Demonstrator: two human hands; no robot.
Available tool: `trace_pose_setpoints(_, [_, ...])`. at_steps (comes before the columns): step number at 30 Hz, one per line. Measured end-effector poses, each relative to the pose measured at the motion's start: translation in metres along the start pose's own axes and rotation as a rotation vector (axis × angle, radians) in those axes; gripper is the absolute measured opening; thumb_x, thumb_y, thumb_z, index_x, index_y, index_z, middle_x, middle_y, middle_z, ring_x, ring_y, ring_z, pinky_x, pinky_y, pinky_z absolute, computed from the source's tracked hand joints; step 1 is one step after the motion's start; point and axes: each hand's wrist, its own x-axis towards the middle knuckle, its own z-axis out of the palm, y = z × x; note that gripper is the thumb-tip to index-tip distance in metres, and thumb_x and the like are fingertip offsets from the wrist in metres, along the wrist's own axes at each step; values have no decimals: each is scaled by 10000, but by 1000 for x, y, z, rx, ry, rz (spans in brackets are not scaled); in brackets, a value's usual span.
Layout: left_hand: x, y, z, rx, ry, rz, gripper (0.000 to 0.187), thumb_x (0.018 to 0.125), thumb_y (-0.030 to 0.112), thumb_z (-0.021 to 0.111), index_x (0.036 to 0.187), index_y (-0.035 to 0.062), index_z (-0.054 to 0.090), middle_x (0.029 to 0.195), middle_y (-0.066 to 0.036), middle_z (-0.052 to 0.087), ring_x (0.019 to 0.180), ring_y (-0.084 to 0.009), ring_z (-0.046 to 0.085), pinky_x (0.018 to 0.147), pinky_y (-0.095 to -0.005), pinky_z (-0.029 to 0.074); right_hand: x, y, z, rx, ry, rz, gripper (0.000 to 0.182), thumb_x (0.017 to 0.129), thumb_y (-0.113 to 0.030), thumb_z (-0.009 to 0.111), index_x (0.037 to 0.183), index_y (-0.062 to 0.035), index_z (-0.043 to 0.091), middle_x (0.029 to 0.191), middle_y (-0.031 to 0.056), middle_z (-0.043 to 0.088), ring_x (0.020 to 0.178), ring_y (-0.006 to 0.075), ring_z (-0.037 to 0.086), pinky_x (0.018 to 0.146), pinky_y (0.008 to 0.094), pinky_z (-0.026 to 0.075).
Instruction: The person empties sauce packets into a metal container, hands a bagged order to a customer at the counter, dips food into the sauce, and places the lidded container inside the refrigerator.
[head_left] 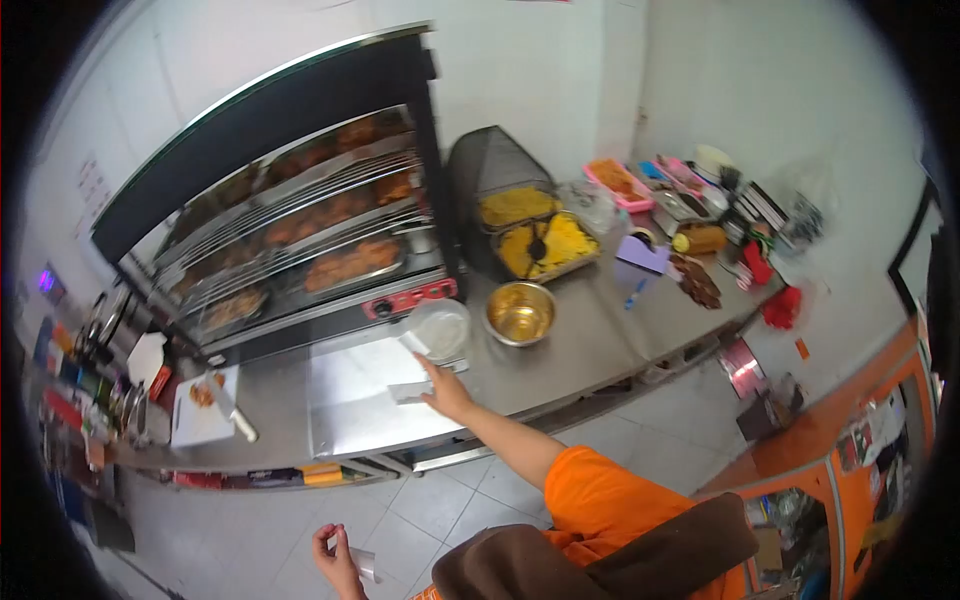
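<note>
My right hand (448, 395) reaches over the steel counter (560, 370), index finger and thumb apart. Its fingertips are at a white, flat sheet-like piece (408, 393) and the edge of a round, pale stack in clear plastic (438, 330). Just beyond stands a shiny metal bowl (520, 314), with nothing visible inside but reflections. Low in the view, away from the counter, my left hand (338, 562) is curled with thumb and finger close together. A small piece of clear plastic, like a bag (364, 566), hangs at it.
A glass-fronted warming cabinet (290, 220) holds trays of fried food. Trays of yellow food (550, 243) sit right of it. A knife (238, 415) lies on a white cutting board (205, 428) at left. Tubs and packets (700, 200) crowd the right end.
</note>
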Motion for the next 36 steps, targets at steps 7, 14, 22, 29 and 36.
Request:
trace_pose_setpoints(7, [-43,32,172,-125,-442,68,229,748,-34,621,955,20,539,916,-69,586,877,-132,579,736,-272,478,-192,43,-141,-87,297,-63,618,725,-108,666,1289,-136,412,1206,162,412,1125,320,413,908,368,392])
trace_pose_setpoints(14, [-96,74,350,-149,-807,167,188,765,-7,622,940,16,560,867,-43,606,882,-131,576,765,-258,466,-354,145,-276,56,712,565,568,706,-34,639,1235,-152,468,1149,108,422,988,205,487,703,292,495])
trace_pose_setpoints(22, [-134,166,498,-200,-1214,93,93,844,41,579,923,-8,577,863,-71,631,823,-145,606,770,-259,468,-372,191,-347,-51,1099,597,536,699,6,605,1201,-134,479,1191,115,375,1020,224,450,736,304,490])
trace_pose_setpoints(29, [-118,199,608,-162,-1349,213,220,904,161,522,854,-26,625,788,-75,644,768,-132,595,719,-249,451,-350,225,-401,69,1262,607,634,716,32,572,1293,-140,374,1210,120,401,988,216,478,739,304,469])
trace_pose_setpoints(36, [-118,291,787,-100,-1486,420,212,878,186,553,888,-11,632,795,-59,652,776,-127,588,734,-260,450,-307,246,-493,62,1288,579,702,741,30,568,1355,-130,267,1090,122,541,909,184,523,744,297,462])
